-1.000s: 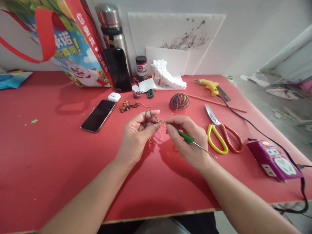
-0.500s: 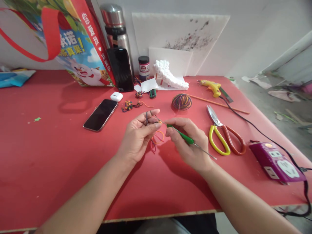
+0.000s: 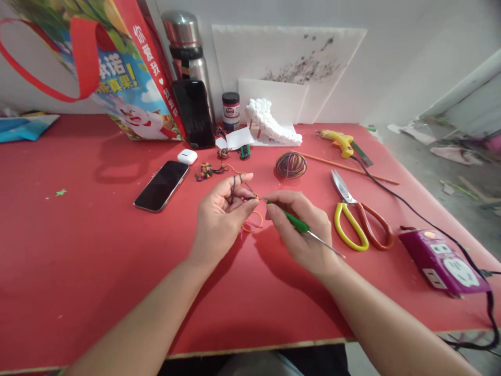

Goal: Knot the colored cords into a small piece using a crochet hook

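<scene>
Between thumb and fingers, my left hand (image 3: 221, 216) pinches a tiny piece of crochet work (image 3: 255, 197); dark yarn (image 3: 234, 189) loops round its raised index finger. My right hand (image 3: 303, 227) is closed on the green handle of a crochet hook (image 3: 295, 222), held like a pen. The hook's thin tip points left and meets the crochet work; the exact stitch is too small to make out. Loose orange and pink yarn (image 3: 256, 223) hangs below the left fingers. A multicoloured yarn ball (image 3: 291, 165) lies beyond my hands.
Scissors (image 3: 358, 219), a yellow glue gun (image 3: 338, 141) with a black cable, an orange stick (image 3: 352, 168) and a purple power box (image 3: 444, 261) lie right. Left are a phone (image 3: 162, 185), a white earphone case (image 3: 187, 156) and a small crocheted piece (image 3: 206, 170). A gift bag (image 3: 133, 78) stands behind.
My left hand has turned slightly, its index finger a little higher and the yarn loop shifted left. The hook stays at the crochet work. The view has moved very slightly.
</scene>
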A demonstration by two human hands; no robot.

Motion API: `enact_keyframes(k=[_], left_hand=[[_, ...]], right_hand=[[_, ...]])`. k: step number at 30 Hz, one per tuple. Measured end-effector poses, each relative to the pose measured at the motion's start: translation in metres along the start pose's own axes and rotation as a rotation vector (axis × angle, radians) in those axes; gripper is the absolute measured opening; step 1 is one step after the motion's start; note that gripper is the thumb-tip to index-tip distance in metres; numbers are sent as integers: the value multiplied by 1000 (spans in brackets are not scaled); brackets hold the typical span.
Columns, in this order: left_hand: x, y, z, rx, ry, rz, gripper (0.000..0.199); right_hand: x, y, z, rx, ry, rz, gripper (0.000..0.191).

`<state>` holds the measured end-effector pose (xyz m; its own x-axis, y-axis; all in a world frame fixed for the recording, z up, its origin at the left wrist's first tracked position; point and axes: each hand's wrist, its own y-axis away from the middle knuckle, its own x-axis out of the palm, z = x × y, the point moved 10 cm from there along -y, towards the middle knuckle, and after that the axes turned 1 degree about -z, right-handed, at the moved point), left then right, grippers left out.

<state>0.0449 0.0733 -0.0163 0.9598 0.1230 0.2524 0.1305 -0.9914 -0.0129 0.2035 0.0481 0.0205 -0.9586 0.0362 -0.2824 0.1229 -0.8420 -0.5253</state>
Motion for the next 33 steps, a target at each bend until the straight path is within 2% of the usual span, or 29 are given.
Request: enact_keyframes(k=[3, 9, 14, 18, 27, 30, 33], left_hand=[[-1, 1, 1, 5, 7, -32, 45], [0, 0, 16, -137, 181, -59, 49], [4, 0, 22, -255, 301, -29, 42], [4, -2, 20, -249, 304, 13, 37], [4, -3, 2, -71, 76, 110, 35], [7, -1, -3, -66, 8, 142, 34], [12, 1, -5, -86, -4, 176, 36]], right_hand=[[2, 0, 10, -117, 96, -3, 10], [7, 4, 9, -141, 163, -21, 15], [5, 5, 11, -158, 72, -20, 19], [3, 2, -5, 2, -143, 17, 17], [11, 0, -47, 392, -715, -29, 14], [15, 0, -52, 501, -763, 0, 21], [12, 0, -47, 470, -624, 33, 21]])
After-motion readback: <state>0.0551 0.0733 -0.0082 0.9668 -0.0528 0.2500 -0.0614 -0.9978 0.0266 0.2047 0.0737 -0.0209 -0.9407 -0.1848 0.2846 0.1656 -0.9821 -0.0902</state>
